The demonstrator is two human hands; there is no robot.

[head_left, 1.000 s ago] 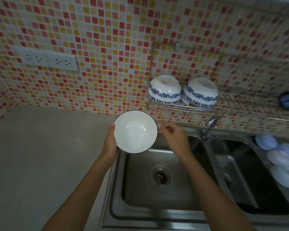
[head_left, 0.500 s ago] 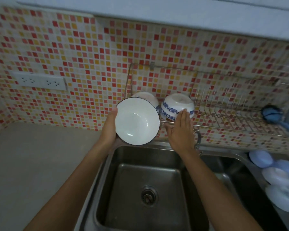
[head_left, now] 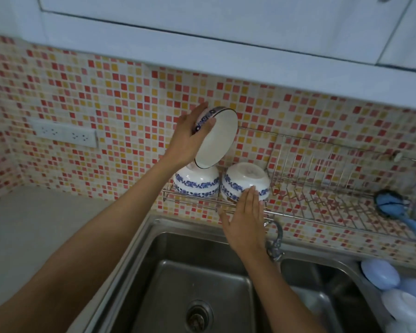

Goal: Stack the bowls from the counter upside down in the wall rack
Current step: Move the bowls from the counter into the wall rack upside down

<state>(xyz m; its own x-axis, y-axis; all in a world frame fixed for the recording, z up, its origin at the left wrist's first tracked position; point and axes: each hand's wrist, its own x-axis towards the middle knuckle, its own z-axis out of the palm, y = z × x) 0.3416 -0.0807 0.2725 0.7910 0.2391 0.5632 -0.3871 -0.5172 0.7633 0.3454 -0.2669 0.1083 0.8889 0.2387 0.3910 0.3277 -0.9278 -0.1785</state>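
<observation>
The bowl (head_left: 215, 138) in play is white inside with a blue floral band outside, and it is held up in the air, tilted on edge so its open mouth faces right and slightly down. The left hand (head_left: 189, 138) grips it by the outer wall and rim, fingers wrapped over the back. It hangs directly above the left racked bowl (head_left: 196, 182), its lower rim touching or just short of that bowl's upturned base; which of the two is unclear. That bowl sits upside down at the left end of the wall rack (head_left: 322, 188), just beside the right racked bowl (head_left: 246, 181), also inverted. The right hand (head_left: 246, 219) lies flat and open against that second bowl's front wall, holding nothing. The left hand is the nearer one for the placement. My judgement: the bowl needs to tip further, mouth down, then settle onto the bowl beneath.
</observation>
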